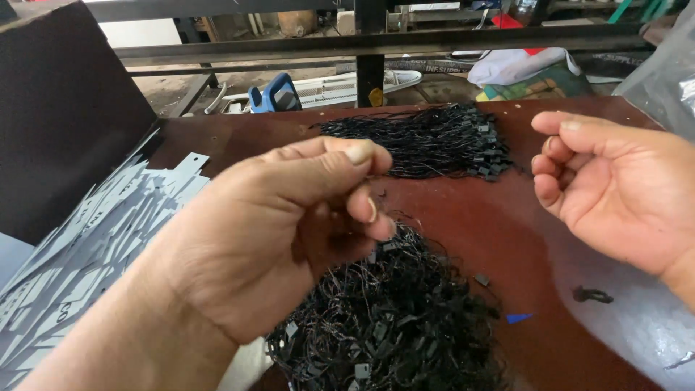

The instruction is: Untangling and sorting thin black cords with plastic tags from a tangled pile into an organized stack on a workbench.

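The thin black strings (391,318) lay in a messy pile on the brown bench (507,232), right under the left hand (289,232). They could tangle and many might lift together. The left hand's fingertips were pinched together; what they held was unclear. The right hand (615,188) hung empty, fingers loosely curled.

Bare bench (499,232) open between near cord pile (391,318) and far cord pile (434,141); tag stack (94,232) blocks left side, dark panel (65,108) walls it, apparently upright.
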